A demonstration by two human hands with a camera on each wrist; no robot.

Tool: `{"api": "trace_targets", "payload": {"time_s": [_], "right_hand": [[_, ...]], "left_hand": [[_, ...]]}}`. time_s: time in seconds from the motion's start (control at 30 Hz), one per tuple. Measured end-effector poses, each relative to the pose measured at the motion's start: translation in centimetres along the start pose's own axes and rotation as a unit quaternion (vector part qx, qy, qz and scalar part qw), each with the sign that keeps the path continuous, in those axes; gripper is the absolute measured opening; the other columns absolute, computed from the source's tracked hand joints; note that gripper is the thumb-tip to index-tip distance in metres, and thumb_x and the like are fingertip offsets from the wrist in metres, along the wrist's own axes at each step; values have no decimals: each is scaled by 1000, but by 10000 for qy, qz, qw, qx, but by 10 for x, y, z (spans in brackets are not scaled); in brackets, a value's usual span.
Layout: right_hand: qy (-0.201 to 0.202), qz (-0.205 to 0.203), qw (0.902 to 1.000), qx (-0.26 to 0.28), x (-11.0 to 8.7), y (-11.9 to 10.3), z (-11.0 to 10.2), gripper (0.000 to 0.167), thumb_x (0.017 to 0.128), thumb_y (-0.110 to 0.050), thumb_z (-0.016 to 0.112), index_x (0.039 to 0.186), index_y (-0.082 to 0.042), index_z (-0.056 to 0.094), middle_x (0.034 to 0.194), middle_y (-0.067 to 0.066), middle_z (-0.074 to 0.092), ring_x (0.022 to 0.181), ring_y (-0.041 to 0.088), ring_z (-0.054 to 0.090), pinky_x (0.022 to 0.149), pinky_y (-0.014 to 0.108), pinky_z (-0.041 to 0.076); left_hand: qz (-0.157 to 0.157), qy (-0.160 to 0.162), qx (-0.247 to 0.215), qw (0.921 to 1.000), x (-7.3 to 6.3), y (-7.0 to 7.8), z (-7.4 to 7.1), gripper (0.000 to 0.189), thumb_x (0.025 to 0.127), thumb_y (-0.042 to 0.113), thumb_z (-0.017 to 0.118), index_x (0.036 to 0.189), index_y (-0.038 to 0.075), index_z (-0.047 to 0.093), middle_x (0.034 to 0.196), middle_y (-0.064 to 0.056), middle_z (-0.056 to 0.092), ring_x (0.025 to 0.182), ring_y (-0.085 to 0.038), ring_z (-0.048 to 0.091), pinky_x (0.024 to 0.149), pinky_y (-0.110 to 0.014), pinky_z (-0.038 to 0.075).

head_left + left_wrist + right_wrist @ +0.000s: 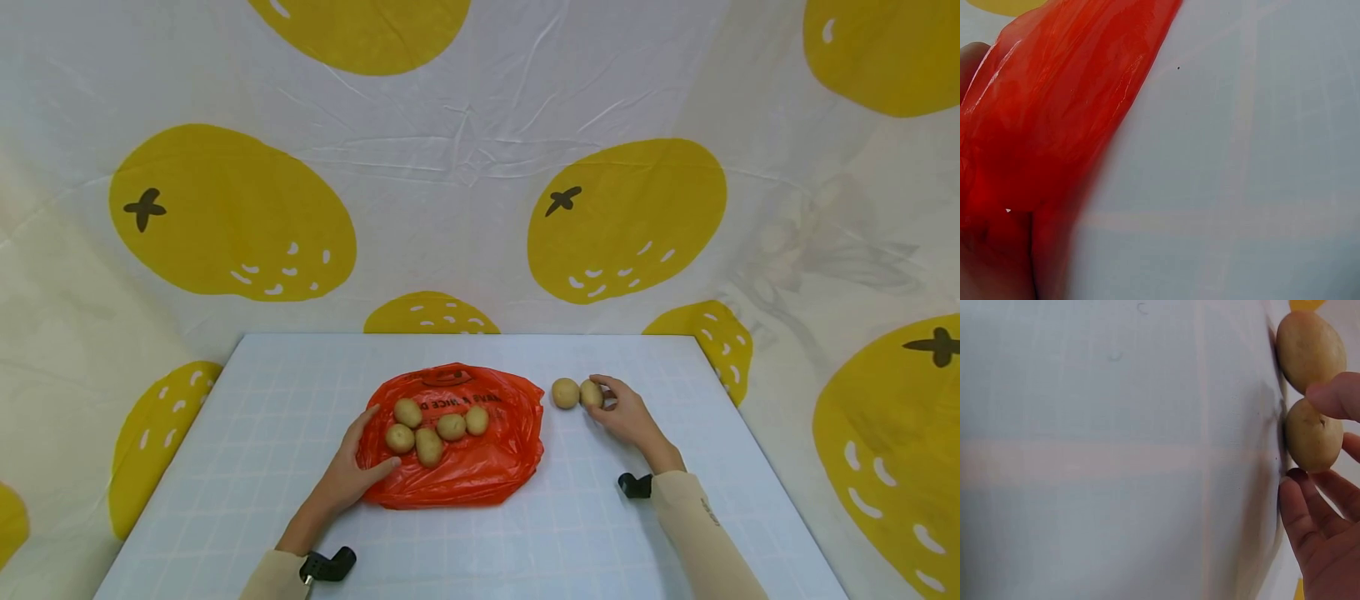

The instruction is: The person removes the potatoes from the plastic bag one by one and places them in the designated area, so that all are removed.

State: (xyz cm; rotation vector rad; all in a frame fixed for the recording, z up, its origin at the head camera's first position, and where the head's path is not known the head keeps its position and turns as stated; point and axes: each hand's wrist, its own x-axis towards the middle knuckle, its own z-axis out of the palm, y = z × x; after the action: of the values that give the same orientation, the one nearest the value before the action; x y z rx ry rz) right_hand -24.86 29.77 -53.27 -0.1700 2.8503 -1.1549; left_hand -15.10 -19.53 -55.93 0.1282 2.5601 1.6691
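The pale checked table (570, 533) shows its far, left and right edges, while its near edge runs out of the head view. The red plastic bag (483, 471) lies spread near the far edge, with a broad stretch of tabletop to its left and another reaching past the right hand (628, 415) to the right edge. A narrow strip parts the bag from the loose left-hand potato (566, 393).

Seven potatoes show: five potatoes (429, 447) sit on the bag, mostly left of its middle, and two rest on the table to its right (these two just beside each other). The right hand pinches the right-hand potato (590, 395) of this pair between thumb and fingers, barely wider than the potato itself. The left hand (348, 473) touches the bag's left side, thumb and fingers spread wide apart; whether it grips any plastic, I cannot tell.
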Motion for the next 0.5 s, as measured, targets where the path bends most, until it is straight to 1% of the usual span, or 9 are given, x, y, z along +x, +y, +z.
{"api": "trace_targets", "payload": {"time_s": [0.17,0.27,0.37,0.5], "right_hand": [[-2,0,10000,-18,-1,0,-2,61,92,-17,76,147,-5,51,138,23,58,111,34,61,94,49,57],[-35,-18,10000,-57,-2,-1,-4,63,93,-19,76,148,-5,50,140,24,57,112,36,62,94,50,57],[-62,18,9999,-125,-2,-3,-5,67,92,-22,76,150,-6,48,146,24,53,117,39,61,97,54,56],[-123,98,9996,-229,-3,-7,-9,72,92,-27,77,154,-8,44,155,22,46,130,43,53,105,59,51]], "left_hand": [[-6,-9,-4,10000,0,0,0,97,88,30,81,163,22,21,170,-17,17,155,-45,17,118,-73,22],[-21,-1,-1,10000,-1,-1,0,97,88,31,81,163,22,21,170,-16,17,155,-44,17,118,-73,22],[-20,-1,11,10000,-1,0,0,97,88,31,81,163,22,21,170,-17,16,155,-45,16,118,-73,22],[-13,-14,38,10000,-1,2,-1,96,89,31,81,163,21,21,170,-18,16,155,-46,16,118,-73,21]]}}
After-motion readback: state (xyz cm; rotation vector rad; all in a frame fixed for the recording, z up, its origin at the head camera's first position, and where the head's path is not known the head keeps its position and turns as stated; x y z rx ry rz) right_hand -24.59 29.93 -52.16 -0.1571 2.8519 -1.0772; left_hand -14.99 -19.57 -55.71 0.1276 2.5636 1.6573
